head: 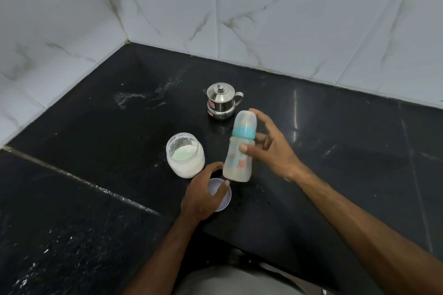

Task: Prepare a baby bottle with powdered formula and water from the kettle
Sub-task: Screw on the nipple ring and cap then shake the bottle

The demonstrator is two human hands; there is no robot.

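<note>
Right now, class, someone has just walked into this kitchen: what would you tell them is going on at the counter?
A person is making up a baby bottle on a black counter. The right hand holds the capped bottle, tilted, thumb across its body. The left hand grips a pale round lid lying on the counter. Just beyond it the formula jar stands open with white powder inside. The small steel kettle sits behind the bottle, lid on, untouched.

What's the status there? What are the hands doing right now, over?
Right hand holds the bottle, capped and tilted. Left hand grips the jar lid on the counter. Powder jar open; kettle behind, lid on. Nothing in the way.
</note>
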